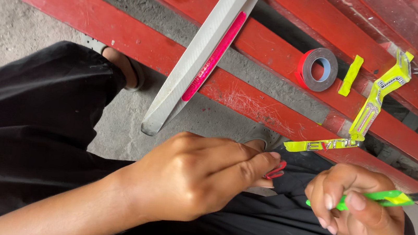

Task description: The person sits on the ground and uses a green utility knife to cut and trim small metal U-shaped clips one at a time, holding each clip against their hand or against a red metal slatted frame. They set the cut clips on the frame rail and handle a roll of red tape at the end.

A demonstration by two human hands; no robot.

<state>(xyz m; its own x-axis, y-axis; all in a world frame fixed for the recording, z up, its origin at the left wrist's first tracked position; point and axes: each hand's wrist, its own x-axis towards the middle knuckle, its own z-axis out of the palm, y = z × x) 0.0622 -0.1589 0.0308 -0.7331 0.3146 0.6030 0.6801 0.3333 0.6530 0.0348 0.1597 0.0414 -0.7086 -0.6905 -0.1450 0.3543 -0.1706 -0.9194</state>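
— Where's the small red piece sitting?

— Pinched in the left hand (197, 176), right at the fingertips. Only a sliver of the red piece (277, 170) pokes out past the thumb and forefinger, on the side facing the other hand. The hand is curled nearly closed, knuckles up, resting over the black-trousered lap (23, 133).

— And the right hand?

— The right hand (360, 213) is wrapped in a loose fist around a green-handled cutter (383, 198). The cutter's long axis runs roughly level, its dark tip pointing away from the left hand, out past the knuckles. So the blade end is on the far side from the red piece; the hands themselves are near each other but not touching.

— Which is closer to that grey strip?

— The left. The long grey strip with the red band (200, 53) lies just beyond its knuckles, slanting up and away across the red beams (253, 94).

— Anything past the right hand?

— Beyond it, a bent yellow-green strip (373, 107) lies on the beam, with a roll of red tape (319, 68) and a short yellow scrap (351, 75) farther out. I can't tell whether the red piece is folded or flat.
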